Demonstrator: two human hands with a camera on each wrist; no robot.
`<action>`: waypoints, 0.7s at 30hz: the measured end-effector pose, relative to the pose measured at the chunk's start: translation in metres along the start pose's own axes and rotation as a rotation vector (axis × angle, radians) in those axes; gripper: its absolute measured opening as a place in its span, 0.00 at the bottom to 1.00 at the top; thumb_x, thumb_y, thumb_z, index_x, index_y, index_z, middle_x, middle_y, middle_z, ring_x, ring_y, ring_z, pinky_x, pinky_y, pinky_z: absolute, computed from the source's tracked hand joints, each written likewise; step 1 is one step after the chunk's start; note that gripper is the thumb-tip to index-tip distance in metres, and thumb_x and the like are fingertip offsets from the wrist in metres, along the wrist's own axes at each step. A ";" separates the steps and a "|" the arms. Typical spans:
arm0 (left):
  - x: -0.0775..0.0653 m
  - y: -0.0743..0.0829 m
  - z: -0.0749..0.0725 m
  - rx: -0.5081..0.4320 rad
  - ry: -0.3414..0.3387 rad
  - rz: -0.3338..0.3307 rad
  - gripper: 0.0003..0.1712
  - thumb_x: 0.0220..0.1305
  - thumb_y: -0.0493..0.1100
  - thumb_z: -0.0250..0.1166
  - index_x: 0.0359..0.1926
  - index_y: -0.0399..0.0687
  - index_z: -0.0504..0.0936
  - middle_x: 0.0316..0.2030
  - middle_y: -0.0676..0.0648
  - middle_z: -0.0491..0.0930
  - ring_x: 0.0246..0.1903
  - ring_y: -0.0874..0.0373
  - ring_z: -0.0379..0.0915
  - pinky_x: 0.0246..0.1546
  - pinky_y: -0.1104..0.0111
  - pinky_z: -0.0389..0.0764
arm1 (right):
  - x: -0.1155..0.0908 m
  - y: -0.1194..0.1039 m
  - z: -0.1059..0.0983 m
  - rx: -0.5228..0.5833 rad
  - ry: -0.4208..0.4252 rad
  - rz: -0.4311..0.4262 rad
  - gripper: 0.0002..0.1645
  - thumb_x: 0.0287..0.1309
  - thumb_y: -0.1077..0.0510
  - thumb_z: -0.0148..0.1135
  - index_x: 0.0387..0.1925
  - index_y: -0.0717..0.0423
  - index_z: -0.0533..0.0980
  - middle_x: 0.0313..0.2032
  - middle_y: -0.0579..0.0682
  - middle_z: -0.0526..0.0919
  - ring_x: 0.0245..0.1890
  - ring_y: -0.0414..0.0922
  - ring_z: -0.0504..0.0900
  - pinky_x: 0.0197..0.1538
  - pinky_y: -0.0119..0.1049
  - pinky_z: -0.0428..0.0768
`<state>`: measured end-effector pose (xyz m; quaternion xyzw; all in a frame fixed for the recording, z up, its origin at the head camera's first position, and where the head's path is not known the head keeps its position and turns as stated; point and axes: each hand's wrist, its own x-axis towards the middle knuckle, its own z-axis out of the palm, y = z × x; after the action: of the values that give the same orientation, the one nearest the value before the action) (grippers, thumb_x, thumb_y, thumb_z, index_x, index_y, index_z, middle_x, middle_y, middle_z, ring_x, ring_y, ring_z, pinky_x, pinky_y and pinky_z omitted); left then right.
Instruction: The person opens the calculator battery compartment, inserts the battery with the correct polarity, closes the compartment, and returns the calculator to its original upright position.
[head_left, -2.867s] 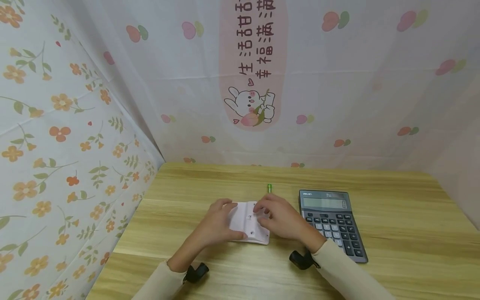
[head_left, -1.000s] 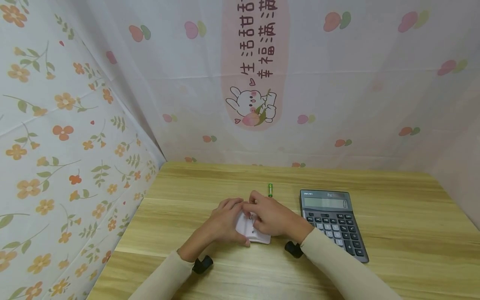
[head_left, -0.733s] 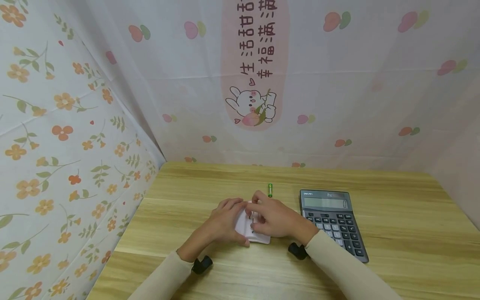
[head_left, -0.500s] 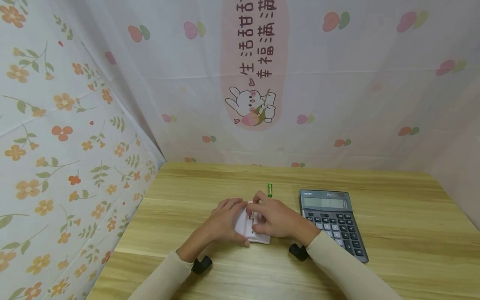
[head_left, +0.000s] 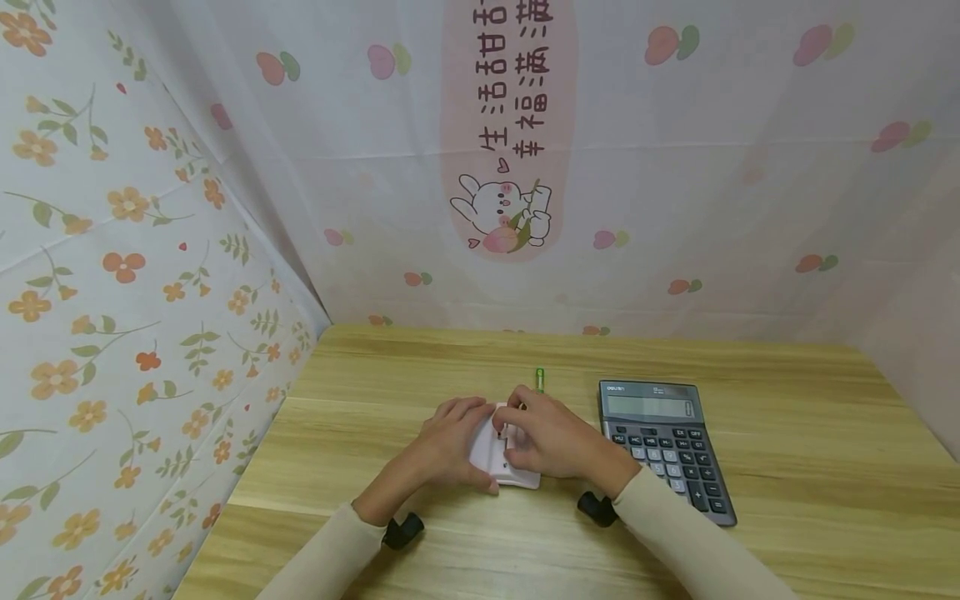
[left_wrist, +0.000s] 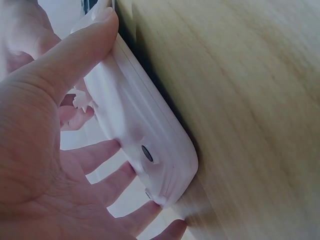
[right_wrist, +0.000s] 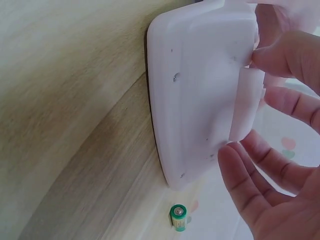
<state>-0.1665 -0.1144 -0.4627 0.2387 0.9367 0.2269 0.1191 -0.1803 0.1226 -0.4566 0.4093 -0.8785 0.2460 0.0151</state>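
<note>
A pale pink, rounded device (head_left: 517, 479) lies back side up on the table, with small screws (right_wrist: 176, 77) in its casing; its front is hidden. My left hand (head_left: 450, 446) grips it from the left, thumb at the near edge and fingertips along the far side. Over the device's right part, my right hand (head_left: 553, 435) pinches a small pale pink battery cover (right_wrist: 246, 102), which stands tilted up from the casing. Its little tabs (left_wrist: 81, 100) show in the left wrist view. Whether the cover still touches the casing is unclear.
A green battery (head_left: 540, 381) lies on the wooden table (head_left: 360, 367) just beyond the right hand. To the right is a dark grey calculator (head_left: 652, 404), partly under the right forearm. Patterned cloths (head_left: 375, 183) hang behind and at the left.
Since the oldest frame, my left hand has shifted slightly right over the device. My right hand's fingers have closed in further left on it. In the last half second both hands hardly move.
</note>
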 end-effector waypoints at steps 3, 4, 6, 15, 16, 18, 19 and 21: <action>0.000 0.000 -0.001 -0.008 0.004 0.003 0.63 0.49 0.59 0.90 0.81 0.48 0.69 0.80 0.40 0.64 0.79 0.33 0.55 0.69 0.32 0.67 | 0.001 -0.002 0.000 -0.010 -0.002 0.029 0.22 0.60 0.56 0.78 0.56 0.49 0.83 0.51 0.47 0.79 0.46 0.45 0.79 0.49 0.42 0.82; -0.001 0.000 -0.001 -0.010 0.004 0.003 0.63 0.49 0.59 0.90 0.81 0.48 0.69 0.80 0.40 0.64 0.79 0.33 0.55 0.69 0.32 0.67 | 0.001 -0.003 -0.001 -0.009 -0.002 0.039 0.24 0.60 0.56 0.79 0.57 0.51 0.83 0.52 0.47 0.80 0.47 0.45 0.80 0.50 0.43 0.83; -0.001 0.000 -0.001 -0.012 0.004 0.003 0.63 0.48 0.59 0.90 0.81 0.48 0.70 0.80 0.40 0.64 0.79 0.34 0.55 0.69 0.32 0.67 | 0.002 -0.004 -0.002 -0.006 -0.002 0.058 0.26 0.59 0.55 0.79 0.58 0.53 0.83 0.53 0.48 0.81 0.49 0.46 0.81 0.53 0.45 0.84; -0.002 0.000 0.000 -0.015 -0.005 0.001 0.65 0.49 0.60 0.90 0.83 0.47 0.67 0.81 0.40 0.63 0.80 0.34 0.53 0.71 0.33 0.66 | 0.000 -0.002 -0.006 0.003 0.005 0.100 0.28 0.56 0.55 0.79 0.58 0.53 0.82 0.54 0.45 0.80 0.46 0.44 0.81 0.51 0.42 0.85; -0.002 0.000 0.000 -0.015 -0.004 0.003 0.65 0.49 0.59 0.90 0.83 0.47 0.67 0.81 0.40 0.62 0.80 0.34 0.53 0.70 0.32 0.66 | -0.001 -0.002 -0.007 0.009 0.003 0.105 0.28 0.56 0.54 0.79 0.57 0.53 0.82 0.54 0.45 0.79 0.45 0.43 0.81 0.50 0.42 0.85; -0.003 0.000 0.000 -0.015 -0.002 0.006 0.65 0.50 0.59 0.89 0.83 0.46 0.67 0.81 0.40 0.62 0.80 0.34 0.53 0.70 0.32 0.66 | -0.002 -0.001 -0.008 0.019 -0.003 0.111 0.27 0.56 0.54 0.80 0.57 0.53 0.82 0.54 0.44 0.78 0.44 0.42 0.80 0.49 0.40 0.84; -0.003 0.000 0.000 -0.015 -0.001 0.008 0.65 0.50 0.59 0.89 0.83 0.46 0.67 0.81 0.39 0.61 0.80 0.33 0.53 0.70 0.32 0.66 | -0.003 0.000 -0.008 0.022 -0.003 0.111 0.27 0.56 0.54 0.80 0.56 0.53 0.82 0.54 0.44 0.78 0.44 0.42 0.80 0.49 0.40 0.84; -0.004 0.000 0.000 -0.014 0.001 0.012 0.64 0.51 0.59 0.89 0.83 0.46 0.67 0.81 0.38 0.61 0.80 0.32 0.53 0.70 0.31 0.66 | -0.005 0.001 -0.009 0.022 -0.003 0.112 0.26 0.56 0.54 0.80 0.55 0.52 0.82 0.53 0.43 0.77 0.44 0.42 0.79 0.48 0.39 0.84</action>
<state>-0.1633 -0.1161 -0.4621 0.2434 0.9337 0.2343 0.1190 -0.1789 0.1306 -0.4500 0.3598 -0.8974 0.2554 -0.0047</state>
